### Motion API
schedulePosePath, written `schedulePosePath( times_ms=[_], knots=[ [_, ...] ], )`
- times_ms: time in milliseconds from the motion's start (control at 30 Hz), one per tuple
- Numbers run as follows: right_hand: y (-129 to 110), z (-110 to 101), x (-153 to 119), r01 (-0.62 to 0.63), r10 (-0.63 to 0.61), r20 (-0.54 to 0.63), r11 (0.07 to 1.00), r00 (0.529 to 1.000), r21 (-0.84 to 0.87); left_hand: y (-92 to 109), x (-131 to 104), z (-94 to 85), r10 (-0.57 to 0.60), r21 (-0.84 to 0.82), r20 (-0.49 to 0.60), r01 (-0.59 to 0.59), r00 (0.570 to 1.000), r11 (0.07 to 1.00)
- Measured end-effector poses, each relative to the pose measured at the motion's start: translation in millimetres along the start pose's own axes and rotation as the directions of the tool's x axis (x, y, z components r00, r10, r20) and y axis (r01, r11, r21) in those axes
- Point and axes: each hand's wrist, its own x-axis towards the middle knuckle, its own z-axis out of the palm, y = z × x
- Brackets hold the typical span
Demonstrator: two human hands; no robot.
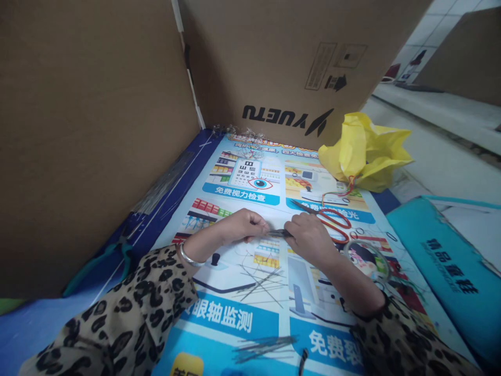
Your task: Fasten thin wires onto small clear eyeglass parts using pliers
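My left hand (pixel 245 225), with a silver bangle at its wrist, pinches something too small to make out at the centre of the printed poster (pixel 219 308). Facing it, my right hand (pixel 307 234) is wrapped round dark metal pliers (pixel 279 233), whose tip points left and reaches close to my left fingertips. Below the hands, thin dark wires (pixel 262 290) lie crossed on the poster. A bundle of similar wires (pixel 268 347) rests nearer the front edge. Just beyond my right hand lie scissors with red handles (pixel 336 219).
Cardboard walls (pixel 274 68) stand at the left and back. A crumpled yellow bag (pixel 364 151) sits at the back right, a roll of clear tape (pixel 385 261) by my right forearm, a teal box (pixel 438 261) at the right. Teal-handled pliers (pixel 125 256) and more wires (pixel 160 188) lie left.
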Motion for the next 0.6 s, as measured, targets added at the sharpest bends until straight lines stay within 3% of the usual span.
schedulePosePath(
  times_ms=[367,600],
  knots=[
    [-4.7,-4.9,1.0,-0.01,0.01,0.09,1.0,0.996,0.003,3.4,-1.9,0.5,-0.02,0.0,0.009,0.02,1.0,1.0],
    [-6.5,-3.6,1.1,-0.051,0.059,0.096,0.996,0.994,-0.078,2.4,1.4,3.0,-0.02,0.048,-0.098,0.025,0.995,0.999]
  ],
)
